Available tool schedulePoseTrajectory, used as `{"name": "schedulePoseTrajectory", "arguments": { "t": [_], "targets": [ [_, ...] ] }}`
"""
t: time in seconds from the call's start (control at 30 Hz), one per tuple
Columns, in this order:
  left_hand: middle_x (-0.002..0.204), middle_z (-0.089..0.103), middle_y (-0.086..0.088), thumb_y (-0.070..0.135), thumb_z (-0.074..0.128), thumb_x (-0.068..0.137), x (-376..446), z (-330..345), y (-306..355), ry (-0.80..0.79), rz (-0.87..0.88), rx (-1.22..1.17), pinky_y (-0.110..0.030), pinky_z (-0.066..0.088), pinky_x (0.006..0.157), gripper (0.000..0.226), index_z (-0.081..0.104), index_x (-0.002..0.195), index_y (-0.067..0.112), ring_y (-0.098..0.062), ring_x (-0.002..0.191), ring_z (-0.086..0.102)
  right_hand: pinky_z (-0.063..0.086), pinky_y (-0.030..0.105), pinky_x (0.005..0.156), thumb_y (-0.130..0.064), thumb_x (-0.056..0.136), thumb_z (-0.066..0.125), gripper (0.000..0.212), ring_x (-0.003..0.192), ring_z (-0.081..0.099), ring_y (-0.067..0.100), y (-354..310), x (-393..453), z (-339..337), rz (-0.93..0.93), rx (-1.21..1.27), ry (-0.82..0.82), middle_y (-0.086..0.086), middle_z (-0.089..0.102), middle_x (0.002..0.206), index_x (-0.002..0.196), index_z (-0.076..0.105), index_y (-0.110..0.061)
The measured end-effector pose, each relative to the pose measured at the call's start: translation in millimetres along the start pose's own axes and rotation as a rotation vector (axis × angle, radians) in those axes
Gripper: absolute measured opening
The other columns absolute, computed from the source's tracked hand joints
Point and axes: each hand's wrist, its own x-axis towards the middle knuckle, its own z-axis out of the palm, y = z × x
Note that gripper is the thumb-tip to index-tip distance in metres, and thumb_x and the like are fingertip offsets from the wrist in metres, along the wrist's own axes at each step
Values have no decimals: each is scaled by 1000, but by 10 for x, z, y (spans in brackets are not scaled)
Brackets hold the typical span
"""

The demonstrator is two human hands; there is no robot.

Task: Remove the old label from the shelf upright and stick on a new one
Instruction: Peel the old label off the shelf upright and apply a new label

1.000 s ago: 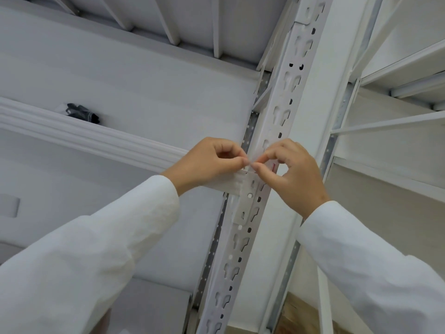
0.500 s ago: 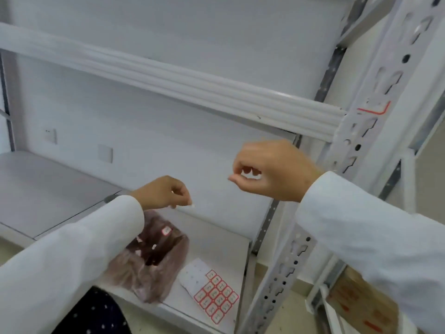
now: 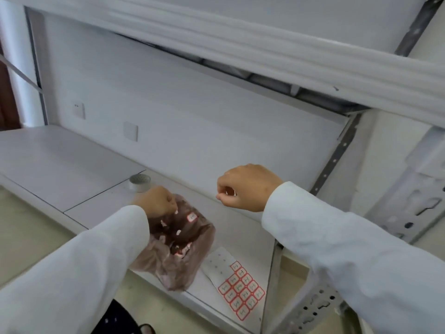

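White metal shelving fills the frame, with a pale shelf board [image 3: 79, 169] running from the left edge toward lower centre. At centre, the left hand [image 3: 156, 201] has its fingers curled, pinching a small white scrap, apparently the old label [image 3: 176, 210], directly over the open mouth of a translucent brownish plastic bag [image 3: 175, 251]. Inside the bag lie more white and red-edged scraps, one red-bordered sticker near its upper rim; its writing is too blurred to read. The right hand [image 3: 245, 186], right of centre, hovers above the shelf with fingers loosely curled and thumb meeting forefinger; whether anything sits between them cannot be told. Both arms wear white sleeves. Just right of the bag, at lower centre, a sheet of new labels [image 3: 238, 288] lies flat, its red-framed stickers bearing handwritten marks that are illegible. A roll of tape [image 3: 139, 183] stands behind the left hand. The slotted shelf upright [image 3: 409, 213] rises at the right edge.
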Motion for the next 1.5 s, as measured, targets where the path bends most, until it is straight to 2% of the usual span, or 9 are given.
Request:
{"name": "schedulePoseTrajectory", "arguments": {
  "t": [0.53, 0.7, 0.77, 0.93, 1.1, 1.23, 1.33, 1.43, 1.5],
  "targets": [
    [81, 69, -1, 23, 54, 80, 53, 56, -43, 30, 22, 223, -25, 43, 63, 17, 68, 74, 16, -20, 78, 63, 48, 33, 70, -36, 90, 46, 21, 77, 58, 19, 9, -39, 30, 44, 16, -85, -5, 65, 85, 84, 60, -21],
    [56, 54, 1, 26, 53, 86, -19, 69, 129, 59, 72, 89, -27, 38, 57, 34, 51, 54, 15, -19, 60, 52, 45, 30, 69, -36, 91, 46, 19, 78, 56, 18, 9, -140, -127, 55, -12, -92, -7, 64, 88, 84, 58, -24],
    [57, 53, 4, 25, 54, 87, -79, 32, 366, 15, 121, -41, -26, 37, 58, 34, 51, 54, 18, -17, 61, 50, 44, 29, 69, -37, 90, 46, 18, 78, 55, 17, 21, -195, -267, 65, -32, -65, -8, 64, 90, 85, 58, -24],
    [101, 65, 6, 34, 48, 92, -402, -118, 1385, -357, 361, 55, -26, 44, 86, 24, 61, 106, 20, -10, 87, 64, 37, 27, 65, -37, 91, 45, 20, 77, 52, 14, 47, -534, -800, 97, -107, 126, -12, 58, 87, 90, 61, -24],
    [101, 66, 8, 27, 50, 92, -1131, -305, 2360, -474, 690, 54, -31, 48, 95, 15, 58, 106, 27, -9, 92, 66, 42, 26, 51, -38, 87, 39, 29, 59, 53, 12, 90, -1281, -1385, 78, -200, 410, -13, 56, 69, 77, 62, -23],
    [72, 69, 10, 13, 53, 90, -1746, -556, 2960, -266, 978, -356, -20, 52, 72, 15, 67, 89, 18, -2, 66, 63, 48, 32, 49, -34, 83, 50, 20, 56, 54, 10, 343, -1957, -1772, 216, -293, 753, -9, 60, 69, 76, 65, -23],
    [64, 65, 8, 10, 58, 88, -1879, -676, 3356, 86, 1132, -625, -11, 47, 63, 14, 66, 80, 19, -1, 60, 58, 50, 34, 51, -30, 81, 57, 11, 60, 55, 8, 580, -2338, -2000, 340, -326, 941, -7, 61, 75, 80, 65, -21],
    [87, 64, 7, 20, 58, 86, -1697, -665, 3664, 368, 1128, -443, -20, 48, 82, 16, 62, 102, 20, -5, 84, 60, 50, 31, 49, -29, 79, 65, 12, 68, 56, 14, 772, -2534, -2111, 383, -461, 930, -4, 62, 86, 86, 67, -19],
    [105, 62, 8, 26, 53, 88, -1558, -592, 3759, 316, 1058, -315, -32, 45, 94, 30, 55, 118, 22, -11, 104, 58, 51, 30, 50, -30, 77, 66, 19, 78, 57, 16, 851, -2568, -2116, 357, -552, 891, -2, 65, 94, 92, 69, -18]
  ]
}}
